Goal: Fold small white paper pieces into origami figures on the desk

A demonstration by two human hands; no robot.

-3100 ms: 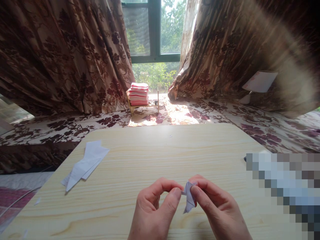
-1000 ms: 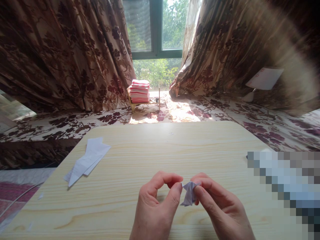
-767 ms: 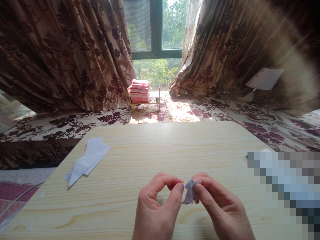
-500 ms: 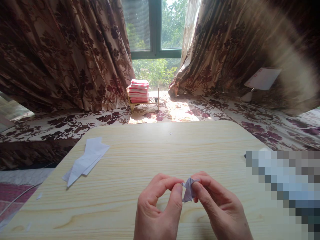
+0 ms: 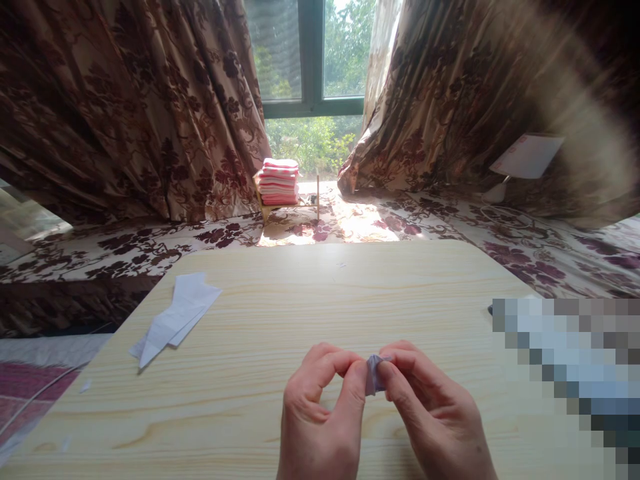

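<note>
A small piece of folded paper (image 5: 375, 377), pale lilac-white, is pinched between my two hands above the front half of the wooden table (image 5: 280, 307). My left hand (image 5: 327, 403) grips its left edge with thumb and forefinger. On the other side, the thumb and forefinger of my right hand (image 5: 430, 403) hold its right part. Fingertips cover much of the paper, so its full shape is hidden.
White paper offcuts (image 5: 177, 317) lie at the table's left, with small scraps (image 5: 86, 386) near the left edge. A blurred-out object (image 5: 565, 360) covers the right side. Behind the table are folded pink cloths (image 5: 279, 181) on a small stand and a lamp (image 5: 527, 157).
My hands have drawn slightly closer together, and the left fingertips now press nearer the paper's middle. The paper looks narrower and more folded. The view has shifted slightly.
</note>
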